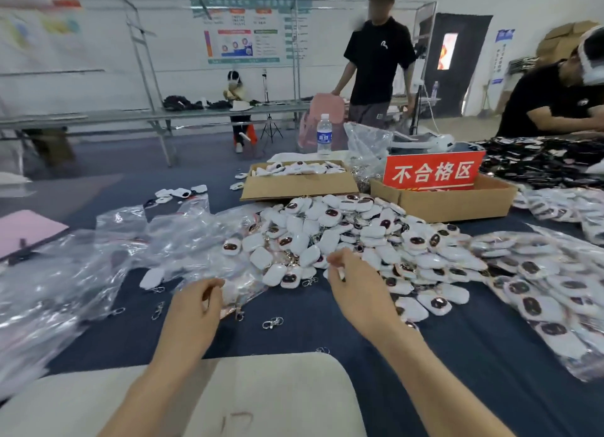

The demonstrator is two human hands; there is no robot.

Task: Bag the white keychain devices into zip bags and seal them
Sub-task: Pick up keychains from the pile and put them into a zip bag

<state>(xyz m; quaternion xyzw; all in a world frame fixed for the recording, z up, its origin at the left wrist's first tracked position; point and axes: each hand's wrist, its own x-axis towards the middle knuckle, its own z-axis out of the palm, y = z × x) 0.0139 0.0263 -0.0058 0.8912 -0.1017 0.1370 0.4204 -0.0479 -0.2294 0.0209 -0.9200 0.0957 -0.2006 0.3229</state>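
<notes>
**Loading one device into the bag mouth**

Lowest in the frame is a pale beige padded board (248,391). Past it comes the dark blue cloth counter (327,332), scattered with loose silver metal clasps (272,323).

At lower centre my left grip (199,301) has its fingers curled, pinching the edge of a clear crinkled plastic zip bag (243,291). Something pale with a clasp seems to sit inside.

Just right of it, my right grip (354,284) pinches what looks like a white keychain device (340,274) at the heap's near edge, though blur leaves me unsure.

I judge this to be the loading step. I should keep the slippery film's mouth spread and slide the smooth rounded shell in body first. That way the metal clasp won't snag. Then I press the zip from one end to the other.

Above my hands, the heap of glossy white rounded plastic devices with dark oval windows (343,234) fills the centre. Limp clear bags (98,257) lie at left and bagged devices (539,289) at right.

Higher up stand two brown cardboard boxes (300,185). The right-hand one carries a red sign (433,173), and a clear water bottle (324,136) stands behind them.
</notes>
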